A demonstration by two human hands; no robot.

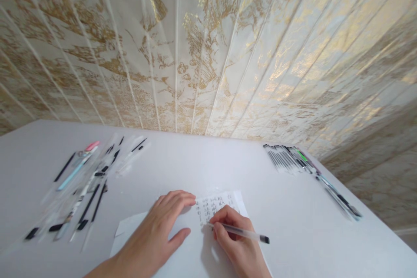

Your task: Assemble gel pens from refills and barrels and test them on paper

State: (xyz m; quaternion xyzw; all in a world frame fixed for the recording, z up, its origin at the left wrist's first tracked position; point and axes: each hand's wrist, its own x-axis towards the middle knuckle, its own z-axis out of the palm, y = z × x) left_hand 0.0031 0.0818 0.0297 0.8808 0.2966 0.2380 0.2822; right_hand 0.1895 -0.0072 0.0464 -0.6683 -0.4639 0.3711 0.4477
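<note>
A white sheet of paper [185, 245] lies at the front middle of the table, with rows of dark handwriting on its upper part. My left hand [159, 228] rests flat on the sheet, left of the writing, fingers extended and holding nothing. In my right hand [236, 236] is a pen [247, 233] with a clear barrel and a black end, pinched between thumb and fingers. Its tip is at the lower edge of the writing, partly hidden by the fingers.
Scattered pens and caps [89, 195] cover the left of the white table [195, 160]. A row of pens [283, 158] lies at the back right, with more pens [339, 197] along the right edge. Behind stands a gold-patterned curtain [202, 52].
</note>
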